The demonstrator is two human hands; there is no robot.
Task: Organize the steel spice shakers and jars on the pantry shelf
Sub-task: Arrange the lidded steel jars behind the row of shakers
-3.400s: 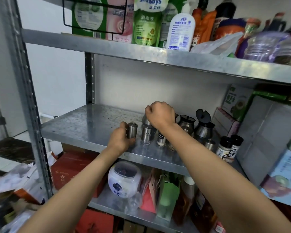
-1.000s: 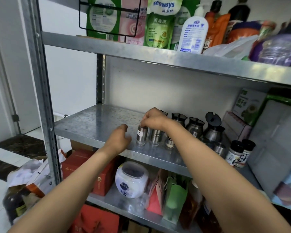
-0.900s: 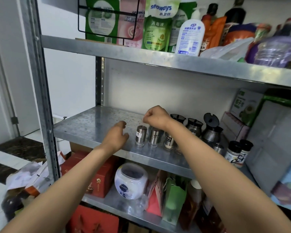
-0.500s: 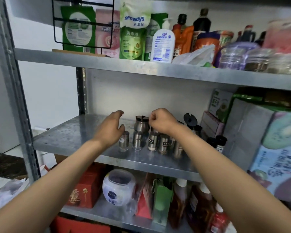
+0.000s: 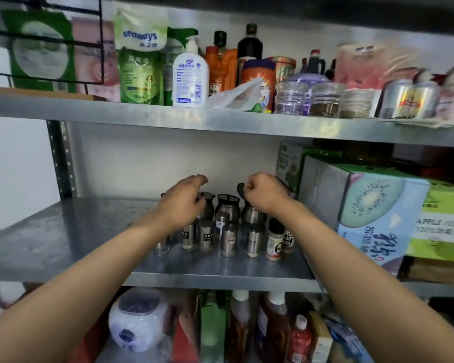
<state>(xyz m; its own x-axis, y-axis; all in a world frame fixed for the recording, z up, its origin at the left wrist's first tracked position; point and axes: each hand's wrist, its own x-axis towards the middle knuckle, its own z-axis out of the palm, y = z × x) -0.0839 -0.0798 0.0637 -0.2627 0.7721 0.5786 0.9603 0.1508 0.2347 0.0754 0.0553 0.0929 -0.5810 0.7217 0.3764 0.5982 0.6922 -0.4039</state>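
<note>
Shakers (image 5: 205, 235) made of steel stand in a neat front row on the middle shelf (image 5: 63, 239), close beside each other. Behind them we see the taller steel jars (image 5: 227, 207). Two plastic spice bottles with black caps (image 5: 274, 239) stand at the right end of the row. Our left hand (image 5: 180, 203) hangs over the left end with loose fingers and holds nothing. Our right hand (image 5: 262, 192) is curled up over the jars, and it looks empty, but its fingers are turned away, so we are not sure. We think most of the tidying is done. Maybe the back jars need a little straightening.
</note>
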